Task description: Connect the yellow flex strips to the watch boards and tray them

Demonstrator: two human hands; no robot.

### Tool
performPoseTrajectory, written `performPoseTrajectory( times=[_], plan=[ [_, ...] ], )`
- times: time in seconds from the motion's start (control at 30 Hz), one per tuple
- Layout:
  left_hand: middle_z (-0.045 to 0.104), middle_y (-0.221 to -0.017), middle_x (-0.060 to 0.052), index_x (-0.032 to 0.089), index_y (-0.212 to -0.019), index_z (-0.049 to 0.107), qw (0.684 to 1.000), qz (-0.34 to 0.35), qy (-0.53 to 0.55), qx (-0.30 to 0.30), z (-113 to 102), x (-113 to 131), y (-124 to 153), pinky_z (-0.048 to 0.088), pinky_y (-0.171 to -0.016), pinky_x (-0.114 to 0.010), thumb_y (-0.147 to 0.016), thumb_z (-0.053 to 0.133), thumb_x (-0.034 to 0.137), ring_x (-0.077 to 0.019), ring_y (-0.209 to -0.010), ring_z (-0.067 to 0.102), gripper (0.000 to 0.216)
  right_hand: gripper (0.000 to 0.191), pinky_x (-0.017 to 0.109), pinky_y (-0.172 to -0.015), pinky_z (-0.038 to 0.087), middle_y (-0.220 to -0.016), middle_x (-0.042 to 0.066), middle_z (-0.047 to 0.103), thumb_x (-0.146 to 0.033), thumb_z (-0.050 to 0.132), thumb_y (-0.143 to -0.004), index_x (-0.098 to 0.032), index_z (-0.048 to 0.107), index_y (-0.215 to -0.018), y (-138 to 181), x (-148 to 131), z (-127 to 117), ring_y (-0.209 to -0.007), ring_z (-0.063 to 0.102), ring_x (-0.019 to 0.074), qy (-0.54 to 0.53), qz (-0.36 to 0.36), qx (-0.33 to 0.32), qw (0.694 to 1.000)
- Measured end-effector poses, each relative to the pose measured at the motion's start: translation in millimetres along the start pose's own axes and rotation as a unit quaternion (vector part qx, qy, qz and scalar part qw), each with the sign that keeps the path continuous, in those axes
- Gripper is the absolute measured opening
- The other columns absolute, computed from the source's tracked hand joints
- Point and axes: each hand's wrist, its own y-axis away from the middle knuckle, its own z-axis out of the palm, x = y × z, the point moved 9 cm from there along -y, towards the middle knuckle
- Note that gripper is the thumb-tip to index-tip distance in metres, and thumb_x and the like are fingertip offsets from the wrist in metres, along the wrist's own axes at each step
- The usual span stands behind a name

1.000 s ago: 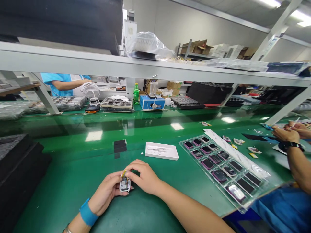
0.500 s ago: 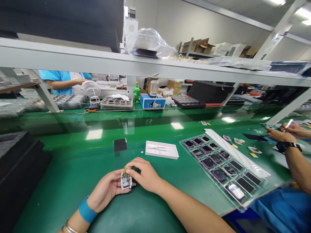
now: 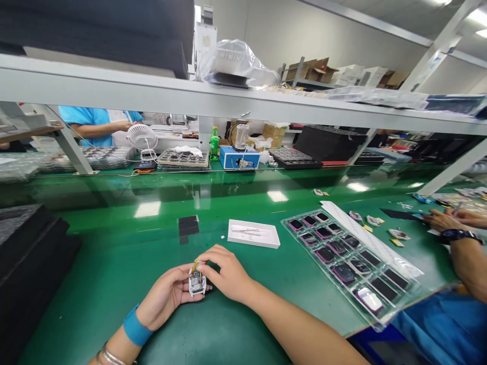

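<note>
My left hand (image 3: 173, 288) is closed around a small white smartwatch case (image 3: 197, 285) whose back is off, so its circuit board shows. At the top edge of the case, the fingers of my right hand (image 3: 224, 271) pinch a yellow-edged strip (image 3: 195, 265), perhaps a flex cable or part of a battery; its full shape is hidden by the fingers. Both hands are just above the green bench mat (image 3: 266, 284). Beyond them lies a white shallow box (image 3: 253, 234) with tweezers and tiny bits in it.
A clear tray (image 3: 338, 253) of watch parts lies right, beside a white paper strip (image 3: 369, 238). Black adhesive pieces (image 3: 188, 229) lie ahead. Black foam blocks (image 3: 34, 274) stand left. At far right, a co-worker's hand (image 3: 443, 221) works. A shelf beam (image 3: 243, 101) crosses overhead.
My hands and the watch case stay almost still. The co-worker's hands at the right have shifted slightly right and lower. The seated person behind the fan has moved a hand slightly.
</note>
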Motion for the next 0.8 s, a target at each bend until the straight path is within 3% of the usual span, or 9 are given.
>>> performPoseTrajectory(
  times=[0.47, 0.8],
  plan=[
    [0.069, -0.089, -0.014, 0.011, -0.096, 0.067, 1.0, 0.015, -0.024, -0.003, 7, 7, 3, 0.052, -0.075, -0.038, -0.078, 0.053, 0.017, -0.023, -0.082, 0.063, 0.023, 0.013, 0.028, -0.08, 0.041, -0.087, 0.003, 0.066, -0.023, 0.053, -0.087, -0.02, 0.065, -0.091, -1, -4, -3, -0.081, 0.054, 0.0149, 0.004, -0.019, 0.007, 1.0],
    [0.066, -0.084, -0.009, 0.014, -0.09, 0.066, 0.992, -0.005, -0.125, 0.006, 10, 4, 1, 0.051, -0.069, -0.027, -0.074, 0.066, 0.027, -0.0167, -0.078, 0.061, 0.021, 0.011, 0.028, -0.079, 0.041, -0.085, 0.002, 0.066, -0.02, 0.054, -0.086, -0.02, 0.065, -0.09, 0, -1, 3, -0.08, 0.054, 0.014, 0.015, -0.025, 0.014, 0.999]
  ],
)
